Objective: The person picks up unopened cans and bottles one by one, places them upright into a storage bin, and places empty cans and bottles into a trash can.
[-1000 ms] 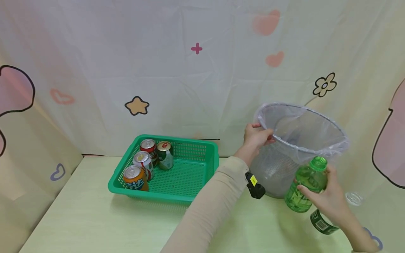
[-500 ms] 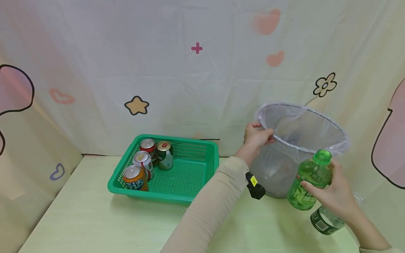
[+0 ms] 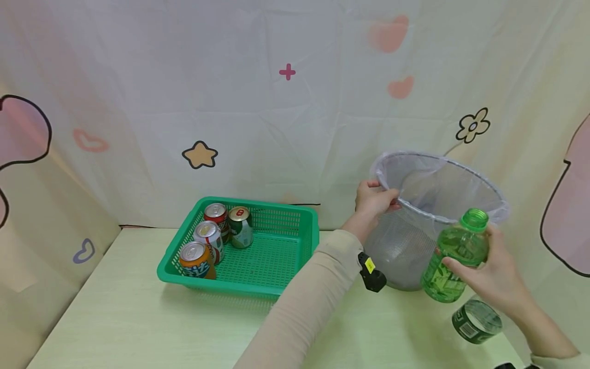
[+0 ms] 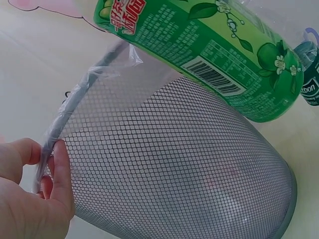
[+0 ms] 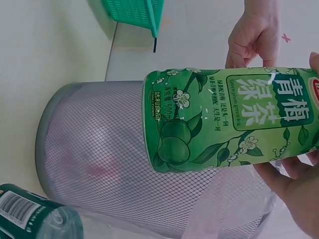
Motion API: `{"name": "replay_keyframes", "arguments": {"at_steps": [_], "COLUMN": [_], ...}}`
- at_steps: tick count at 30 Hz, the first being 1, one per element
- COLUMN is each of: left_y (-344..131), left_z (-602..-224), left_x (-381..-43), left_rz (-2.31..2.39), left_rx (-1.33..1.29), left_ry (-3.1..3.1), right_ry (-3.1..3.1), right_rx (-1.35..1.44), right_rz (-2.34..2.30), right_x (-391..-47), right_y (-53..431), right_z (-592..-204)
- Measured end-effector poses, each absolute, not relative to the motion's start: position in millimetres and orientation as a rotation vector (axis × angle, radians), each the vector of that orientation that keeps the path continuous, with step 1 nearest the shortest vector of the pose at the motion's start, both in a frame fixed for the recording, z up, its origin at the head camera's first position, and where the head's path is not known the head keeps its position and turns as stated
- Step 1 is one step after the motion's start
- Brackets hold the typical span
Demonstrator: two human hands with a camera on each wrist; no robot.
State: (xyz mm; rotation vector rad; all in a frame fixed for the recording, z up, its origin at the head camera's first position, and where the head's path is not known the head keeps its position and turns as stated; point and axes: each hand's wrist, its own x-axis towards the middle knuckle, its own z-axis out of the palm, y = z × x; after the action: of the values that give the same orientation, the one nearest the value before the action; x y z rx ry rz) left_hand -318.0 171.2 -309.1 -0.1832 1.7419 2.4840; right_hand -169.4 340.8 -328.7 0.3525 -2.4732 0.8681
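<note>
My left hand (image 3: 374, 202) pinches the near-left rim of a grey wire-mesh wastebasket (image 3: 401, 251), fingers and thumb closed over its clear plastic liner (image 3: 495, 212). In the head view, my right hand (image 3: 495, 279) grips a green tea bottle (image 3: 454, 264) from its right side. The bottle has no cap, its neck leans up and to the right, and it is held just outside the basket's front, below the rim. Its printed label (image 5: 224, 119) faces the right wrist camera. Pale and reddish shapes (image 4: 219, 184) show dimly through the mesh, too blurred to name.
A clear bottle with a dark green label (image 3: 477, 325) stands on the table beneath my right hand, its top hidden. To the left sits a green plastic basket (image 3: 272, 289) with several drink cans (image 3: 195, 261). A printed curtain (image 3: 276, 128) hangs behind.
My right hand has carried the green tea bottle slightly up and to the right, hiding more of the clear bottle behind it. My left hand stays on the rim.
</note>
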Motion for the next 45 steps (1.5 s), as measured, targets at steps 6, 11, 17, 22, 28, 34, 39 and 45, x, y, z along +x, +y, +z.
{"name": "replay_keyframes", "arguments": {"at_steps": [6, 11, 17, 22, 28, 34, 39, 45], "left_y": [170, 172, 174, 174, 173, 172, 171, 170], "left_z": [-309, -311, -311, -309, -308, -309, -309, -310], "left_x": [-316, -314, -314, -314, -315, -315, -316, -316], "left_rz": [2.470, 2.471, 2.474, 2.475, 2.477, 2.474, 2.473, 2.488], "left_rx": [-0.194, -0.184, -0.164, -0.179, -0.180, -0.177, -0.172, -0.170], "left_ry": [1.730, 1.725, 1.715, 1.717, 1.714, 1.726, 1.733, 1.716], "right_ry": [-2.449, -2.435, -2.471, -2.502, -2.511, -2.516, -2.534, -2.570], "right_rx": [0.370, 0.398, 0.358, 0.318, 0.317, 0.350, 0.332, 0.313], "right_rz": [0.864, 0.852, 0.820, 0.812, 0.830, 0.884, 0.862, 0.851], "right_x": [-173, -176, -178, -181, -186, -190, -193, -194], "right_y": [340, 341, 343, 343, 343, 343, 343, 340], "right_z": [-319, -311, -297, -289, -280, -272, -266, -258]}}
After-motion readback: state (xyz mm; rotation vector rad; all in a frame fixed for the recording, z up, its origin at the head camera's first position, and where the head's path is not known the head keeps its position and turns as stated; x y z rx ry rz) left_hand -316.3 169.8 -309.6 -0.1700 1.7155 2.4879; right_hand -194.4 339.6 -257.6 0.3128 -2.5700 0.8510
